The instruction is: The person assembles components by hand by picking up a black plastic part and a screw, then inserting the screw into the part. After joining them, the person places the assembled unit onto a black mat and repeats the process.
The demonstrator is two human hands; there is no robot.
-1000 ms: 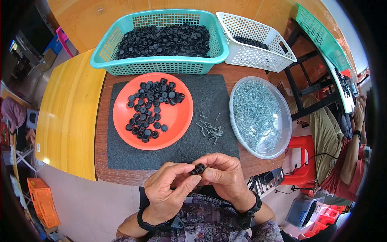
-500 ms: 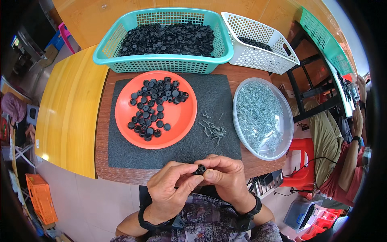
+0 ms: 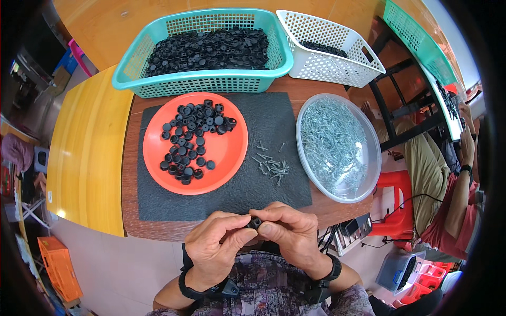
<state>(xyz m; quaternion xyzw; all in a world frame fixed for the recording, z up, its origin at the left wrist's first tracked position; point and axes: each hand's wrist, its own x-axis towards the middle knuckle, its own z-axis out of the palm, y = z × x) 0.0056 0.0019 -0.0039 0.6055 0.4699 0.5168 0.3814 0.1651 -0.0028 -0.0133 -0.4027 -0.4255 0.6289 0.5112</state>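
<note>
Between the fingertips of my left hand (image 3: pixel 217 243) and my right hand (image 3: pixel 293 235) is one small black plastic knob (image 3: pixel 255 223), pinched from both sides just off the mat's near edge. Part of it is hidden by the fingers; a hollow shows in its visible face. Ahead and to the left, a round red-orange plate (image 3: pixel 224 163) bears many loose black knobs (image 3: pixel 185 154). Right of the plate, a small pile of screws (image 3: pixel 273 167) lies on the dark grey mat (image 3: pixel 242 192). A clear round tub (image 3: pixel 340 198) full of silvery screws stands farther right.
At the back, a teal basket (image 3: pixel 205 84) heaped with black parts stands beside a white perforated basket (image 3: pixel 337 68). A yellow board (image 3: pixel 87 158) adjoins the brown table (image 3: pixel 158 230) at left. On the right, another person (image 3: pixel 448 210) sits near a red stool (image 3: pixel 392 210).
The knob is turned a little between my fingertips, and both hands keep hold of it. The whole scene has shifted slightly left as the view moved.
</note>
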